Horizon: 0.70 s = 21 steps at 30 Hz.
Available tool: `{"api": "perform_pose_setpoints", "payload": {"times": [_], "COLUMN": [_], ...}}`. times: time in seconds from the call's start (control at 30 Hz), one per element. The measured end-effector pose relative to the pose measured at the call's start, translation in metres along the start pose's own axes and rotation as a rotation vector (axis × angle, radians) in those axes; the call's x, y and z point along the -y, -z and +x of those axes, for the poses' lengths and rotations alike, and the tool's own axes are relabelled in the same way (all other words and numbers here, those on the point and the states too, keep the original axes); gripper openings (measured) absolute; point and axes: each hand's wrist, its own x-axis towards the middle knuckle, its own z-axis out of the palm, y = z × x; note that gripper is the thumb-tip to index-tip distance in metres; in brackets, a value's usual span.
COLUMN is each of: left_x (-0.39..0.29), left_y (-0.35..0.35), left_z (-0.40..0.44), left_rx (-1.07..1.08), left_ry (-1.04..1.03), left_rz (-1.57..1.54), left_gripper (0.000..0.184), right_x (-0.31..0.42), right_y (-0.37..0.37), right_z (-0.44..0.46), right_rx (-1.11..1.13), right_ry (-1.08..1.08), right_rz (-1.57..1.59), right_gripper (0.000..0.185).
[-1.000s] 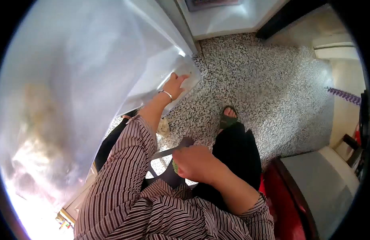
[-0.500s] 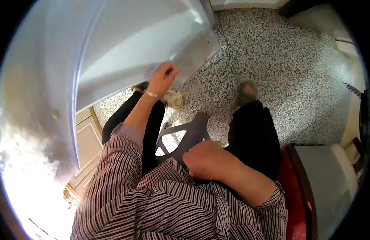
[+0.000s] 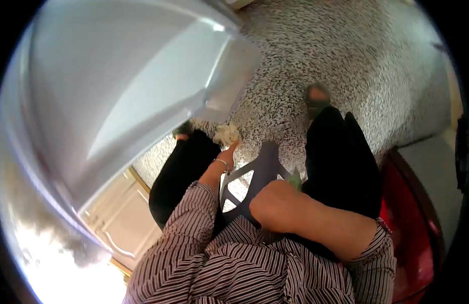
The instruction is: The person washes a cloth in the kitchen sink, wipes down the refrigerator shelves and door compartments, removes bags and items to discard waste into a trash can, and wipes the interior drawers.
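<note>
My left hand [image 3: 229, 158], with a bracelet at its wrist, reaches down between my knees. Its fingertips are at a crumpled, pale cream-coloured thing [image 3: 227, 134] near the floor; whether they grip it is hard to see. My right hand [image 3: 279, 206] is closed in a fist in front of my lap. A small green, leaf-like piece [image 3: 295, 180] sticks out beyond that fist and seems to be held in it, though the fingers themselves are turned away from view. Below my hands is a grey plastic piece with cut-outs [image 3: 265, 164].
A large pale, shiny sheet-like surface [image 3: 118, 76] fills the upper left, its corner overhanging my left knee. Under it stands a cream cabinet door [image 3: 124, 215]. Speckled floor [image 3: 356, 61] extends ahead. A red seat-like object [image 3: 409, 238] is at my right side.
My left hand has moved from beside the pale surface's edge down to the crumpled thing. My right fist keeps its place over my lap. The view has shifted and tilted.
</note>
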Motion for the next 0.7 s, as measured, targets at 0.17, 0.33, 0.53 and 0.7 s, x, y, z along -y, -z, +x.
{"api": "perform_pose_setpoints", "payload": {"times": [0.17,0.33,0.53,0.7], "left_x": [-0.012,-0.005,-0.048,-0.058], "left_y": [0.004,0.003,0.031,0.029], "left_z": [0.020,0.023,-0.100,-0.209], "left_rx": [0.004,-0.317,-0.507,-0.594], "left_ry": [0.097,-0.034,-0.172,-0.308], "left_rz": [0.048,0.123,-0.597,-1.012], "left_gripper": [0.107,0.072,0.028,0.021], "right_x": [-0.010,-0.013,-0.012,-0.013], "right_y": [-0.022,-0.017,0.002,0.027], "right_z": [-0.022,-0.019,-0.007,-0.005], "right_rx": [-0.217,-0.274,-0.137,-0.039], "right_ry": [0.052,0.055,-0.053,-0.228], "right_rz": [0.131,0.073,-0.093,-0.189], "right_gripper": [0.010,0.009,0.016,0.025]}}
